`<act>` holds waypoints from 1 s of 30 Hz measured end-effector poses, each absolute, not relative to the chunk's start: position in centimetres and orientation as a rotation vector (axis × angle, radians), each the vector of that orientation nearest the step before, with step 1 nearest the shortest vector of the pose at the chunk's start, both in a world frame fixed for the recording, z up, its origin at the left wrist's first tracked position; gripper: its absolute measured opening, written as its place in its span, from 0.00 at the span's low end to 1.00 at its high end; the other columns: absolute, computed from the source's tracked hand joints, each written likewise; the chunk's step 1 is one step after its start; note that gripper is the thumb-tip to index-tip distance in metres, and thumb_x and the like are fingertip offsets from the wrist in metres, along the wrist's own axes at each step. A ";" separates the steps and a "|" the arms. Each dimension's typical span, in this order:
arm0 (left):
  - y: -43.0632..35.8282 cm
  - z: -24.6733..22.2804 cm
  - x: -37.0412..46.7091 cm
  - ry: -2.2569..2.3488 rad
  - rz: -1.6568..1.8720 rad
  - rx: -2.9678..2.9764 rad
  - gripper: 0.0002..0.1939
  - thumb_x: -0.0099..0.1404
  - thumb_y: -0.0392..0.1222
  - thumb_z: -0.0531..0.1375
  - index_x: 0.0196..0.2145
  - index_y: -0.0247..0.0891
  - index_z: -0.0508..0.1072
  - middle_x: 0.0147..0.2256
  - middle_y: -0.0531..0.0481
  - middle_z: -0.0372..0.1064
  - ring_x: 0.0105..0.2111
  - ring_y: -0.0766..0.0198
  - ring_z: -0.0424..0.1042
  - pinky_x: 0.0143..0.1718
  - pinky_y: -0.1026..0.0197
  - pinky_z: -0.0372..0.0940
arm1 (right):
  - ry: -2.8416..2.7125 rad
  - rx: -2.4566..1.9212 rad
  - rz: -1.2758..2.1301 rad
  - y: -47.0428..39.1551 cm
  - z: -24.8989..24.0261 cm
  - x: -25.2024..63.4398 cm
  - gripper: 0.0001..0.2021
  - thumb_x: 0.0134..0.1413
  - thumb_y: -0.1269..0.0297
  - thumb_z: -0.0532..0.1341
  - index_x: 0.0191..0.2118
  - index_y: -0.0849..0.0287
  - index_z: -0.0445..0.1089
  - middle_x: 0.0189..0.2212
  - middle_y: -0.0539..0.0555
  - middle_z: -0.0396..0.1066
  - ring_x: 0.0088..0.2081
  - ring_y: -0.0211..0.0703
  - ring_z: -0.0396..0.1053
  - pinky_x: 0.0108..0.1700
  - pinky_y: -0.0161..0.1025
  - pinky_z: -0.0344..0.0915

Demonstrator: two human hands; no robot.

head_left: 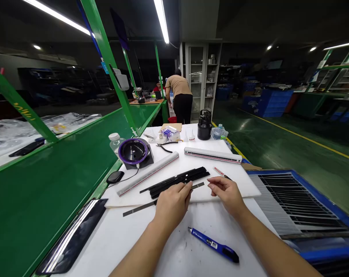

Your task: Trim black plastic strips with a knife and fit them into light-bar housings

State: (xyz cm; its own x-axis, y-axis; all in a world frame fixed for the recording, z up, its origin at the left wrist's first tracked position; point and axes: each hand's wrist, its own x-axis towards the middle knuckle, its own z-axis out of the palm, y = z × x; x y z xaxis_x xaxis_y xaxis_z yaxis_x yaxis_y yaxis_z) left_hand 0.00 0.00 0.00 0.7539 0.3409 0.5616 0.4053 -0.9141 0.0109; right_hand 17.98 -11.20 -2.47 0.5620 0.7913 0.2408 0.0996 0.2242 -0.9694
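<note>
My left hand (174,202) is closed on a long thin dark strip (138,209), whose two ends stick out on either side of the fingers. To the right, my right hand (226,192) is raised with its thumb and fingertips pinched together near the strip's far end; whatever they hold, if anything, is too small to make out. Just beyond the left hand lies a pile of black strips (178,181) on a white foam board (240,184). Between my forearms a blue utility knife (213,244) rests on the white tabletop.
Two white train-like bars (148,175) (213,155) lie farther back, near black pliers (165,147). A purple-rimmed black bowl device (134,151) and a black pump-like object (204,125) stand behind. A blue-edged tray (301,204) of dark strips sits right. A person (180,94) bends over beyond.
</note>
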 end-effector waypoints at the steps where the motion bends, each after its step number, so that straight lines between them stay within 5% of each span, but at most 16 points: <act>1: 0.0 0.0 0.0 -0.619 -0.868 -2.843 0.14 0.71 0.40 0.52 0.51 0.43 0.71 0.32 0.52 0.73 0.30 0.63 0.72 0.24 0.63 0.57 | -0.890 -1.280 0.568 -11.2 -2.5 18.0 0.11 0.53 0.58 0.67 0.40 0.58 0.76 0.28 0.52 0.72 0.26 0.39 0.67 0.30 0.37 0.69; 30: 0.0 -0.2 0.0 -0.695 -0.892 -2.800 0.12 0.70 0.39 0.53 0.47 0.42 0.73 0.31 0.51 0.74 0.30 0.63 0.72 0.26 0.64 0.60 | -1.177 -1.392 0.408 -11.5 -2.1 18.0 0.08 0.58 0.63 0.62 0.42 0.55 0.76 0.35 0.53 0.68 0.31 0.42 0.66 0.32 0.40 0.65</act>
